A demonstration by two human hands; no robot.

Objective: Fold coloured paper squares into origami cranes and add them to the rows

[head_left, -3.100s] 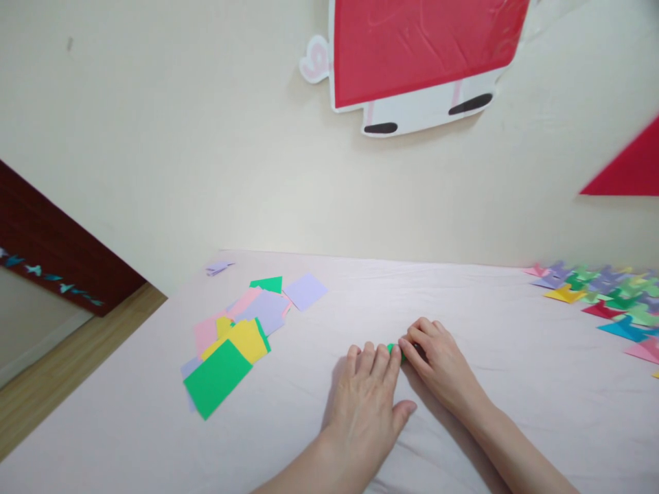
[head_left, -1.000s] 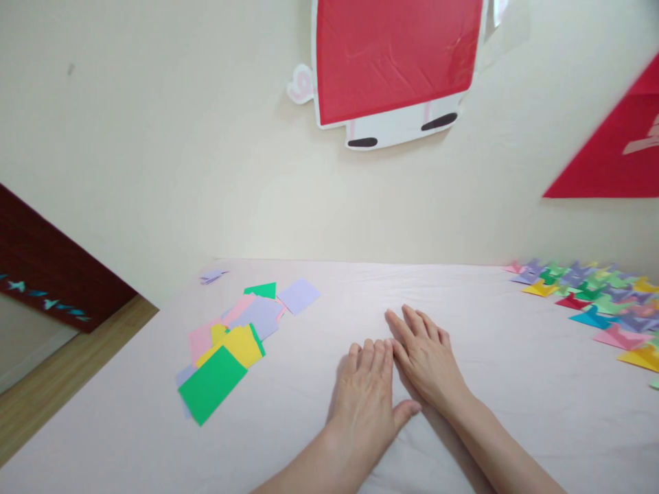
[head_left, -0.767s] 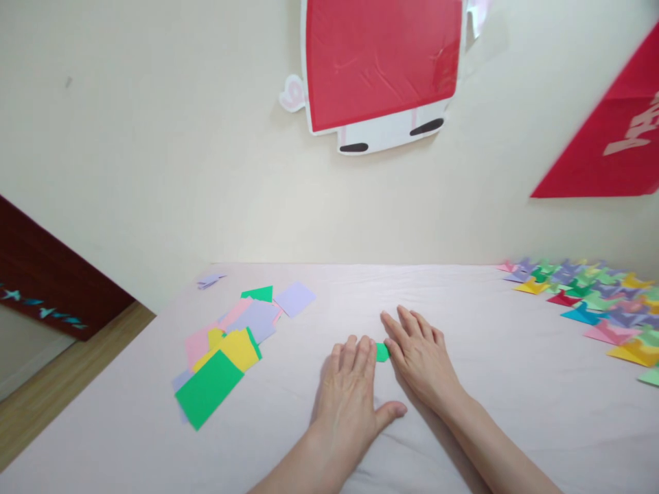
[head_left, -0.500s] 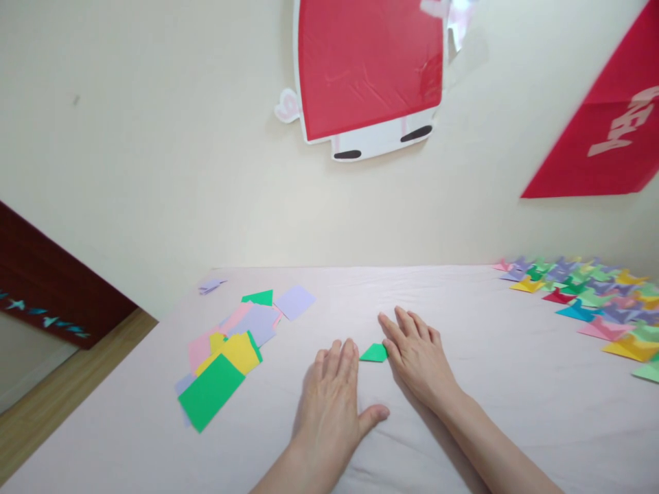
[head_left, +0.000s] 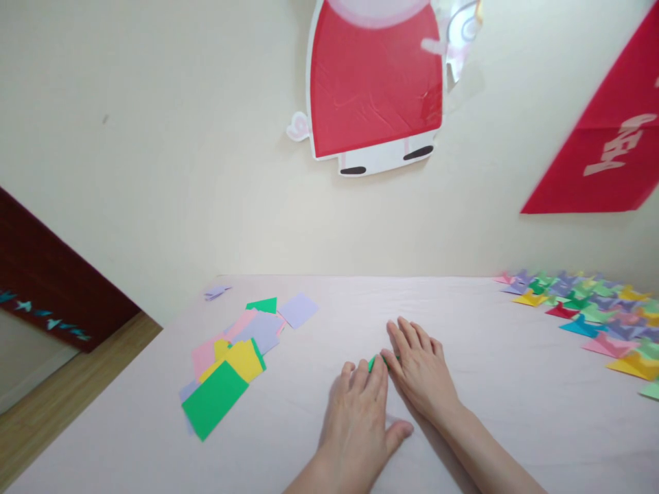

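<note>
A small folded green paper (head_left: 375, 361) lies on the pale pink cloth (head_left: 463, 439), mostly covered by my two hands. My left hand (head_left: 360, 418) rests flat on the cloth with its fingers stretched over the paper's near side. My right hand (head_left: 419, 367) lies flat beside it, fingers spread, their tips touching the paper's right edge. Only a small green corner shows between the fingertips.
A loose heap of coloured paper squares (head_left: 231, 360) lies to the left, with a green square (head_left: 213, 399) nearest. Several folded coloured paper pieces (head_left: 592, 312) spread along the far right. A wall with a red cut-out figure (head_left: 375, 89) rises behind. Wooden floor (head_left: 62, 391) shows at left.
My left hand slid left off the green paper and has now come back right over it. My right hand stayed flat. The view tilted slightly.
</note>
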